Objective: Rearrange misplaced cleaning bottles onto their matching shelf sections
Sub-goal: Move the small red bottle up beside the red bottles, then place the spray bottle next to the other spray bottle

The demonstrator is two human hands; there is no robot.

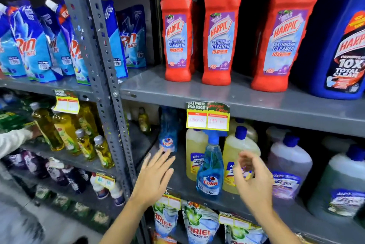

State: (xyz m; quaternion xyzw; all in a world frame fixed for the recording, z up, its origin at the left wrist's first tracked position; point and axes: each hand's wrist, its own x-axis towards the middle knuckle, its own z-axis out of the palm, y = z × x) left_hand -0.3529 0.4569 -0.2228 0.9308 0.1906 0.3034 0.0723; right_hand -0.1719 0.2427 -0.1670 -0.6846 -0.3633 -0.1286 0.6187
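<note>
Left hand [153, 179]: open, fingers spread, empty, just below the blue Colin pouch [167, 131].
Right hand [253, 181]: loosely curled, blurred, gripping nothing, in front of the yellow Lizol bottle [239, 157].
Colin spray bottle [210, 166]: upright at the middle shelf [237, 200] edge, between both hands.

Two bare forearms, no sleeves or rings (hands likewise uncovered), slim fingers, short nails.
</note>
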